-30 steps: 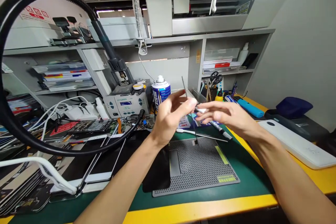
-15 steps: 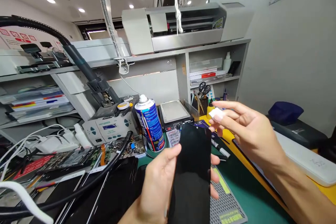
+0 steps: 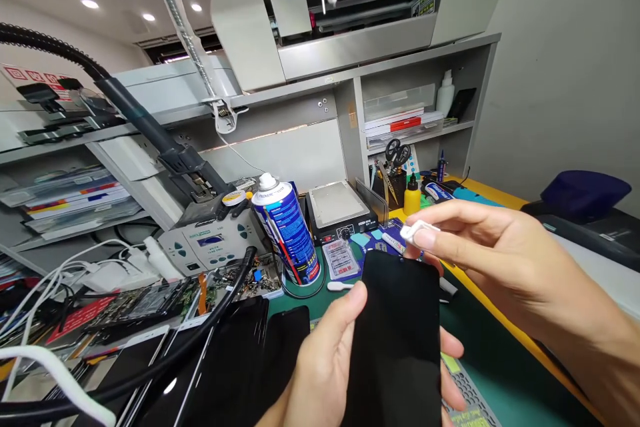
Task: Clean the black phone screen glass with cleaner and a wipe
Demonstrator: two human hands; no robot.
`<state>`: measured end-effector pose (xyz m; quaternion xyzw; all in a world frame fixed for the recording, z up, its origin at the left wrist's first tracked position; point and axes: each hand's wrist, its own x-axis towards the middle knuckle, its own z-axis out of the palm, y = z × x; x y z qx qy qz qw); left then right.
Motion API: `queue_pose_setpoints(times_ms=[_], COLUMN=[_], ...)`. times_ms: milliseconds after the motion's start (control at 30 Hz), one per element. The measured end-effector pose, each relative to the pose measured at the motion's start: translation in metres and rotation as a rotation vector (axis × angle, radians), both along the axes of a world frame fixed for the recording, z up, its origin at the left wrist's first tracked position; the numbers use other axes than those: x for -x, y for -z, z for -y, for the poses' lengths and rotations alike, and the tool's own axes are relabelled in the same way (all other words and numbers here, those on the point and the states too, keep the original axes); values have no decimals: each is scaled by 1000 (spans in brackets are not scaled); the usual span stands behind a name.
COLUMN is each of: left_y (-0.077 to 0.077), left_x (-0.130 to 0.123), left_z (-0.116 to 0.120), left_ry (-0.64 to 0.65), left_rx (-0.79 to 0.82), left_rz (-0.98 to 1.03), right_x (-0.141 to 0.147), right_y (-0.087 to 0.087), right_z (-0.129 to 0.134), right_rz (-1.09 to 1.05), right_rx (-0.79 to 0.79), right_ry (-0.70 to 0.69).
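Note:
A black phone (image 3: 395, 340) with a dark screen stands tilted up in my left hand (image 3: 325, 363), the thumb along its left edge and fingertips showing at its right edge. Just above the phone's top right corner, my right hand (image 3: 480, 247) pinches a small white piece (image 3: 417, 229) between thumb and fingers. The piece looks folded; what it is made of is hard to tell. Behind the phone lie a clear-wrapped card (image 3: 341, 259) and a white-tipped stick (image 3: 340, 286) on the green mat (image 3: 505, 340).
A blue spray can (image 3: 287, 233) stands left of the phone, near a heating plate (image 3: 337, 203). A yellow bottle (image 3: 412, 197) and scissors (image 3: 398, 152) are behind. Black screens (image 3: 225, 360), a black hose and circuit boards fill the left side.
The view has shifted, and both hands with the phone now appear farther right and slightly lower. The white piece is still pinched and looks more compact.

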<state>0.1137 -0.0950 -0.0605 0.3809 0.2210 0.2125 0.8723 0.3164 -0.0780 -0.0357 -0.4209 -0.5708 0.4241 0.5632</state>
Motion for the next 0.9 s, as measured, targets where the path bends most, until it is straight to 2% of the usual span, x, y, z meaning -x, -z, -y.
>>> queue_pose_setpoints(times_ms=[200, 367, 667, 733, 833, 900], left_y=[6, 0, 0, 1, 2, 3], left_x=[-1, 4, -1, -1, -3, -4], left_z=[-6, -15, -14, -14, -11, -7], left_ry=[-89, -166, -188, -182, -160, -129], left_rx=[-58, -60, 3, 16, 44, 51], left_rz=[-5, 89, 69, 47, 3, -26], right_x=[3, 7, 11, 12, 12, 12], right_y=[4, 6, 7, 9, 11, 11], right_z=[-4, -11, -10, -11, -10, -8], right_rz=[-138, -266, -264, -227, -142, -87], right_rx=[99, 173, 213, 198, 88, 22], right_ry=[-33, -69, -112, -81, -11, -11])
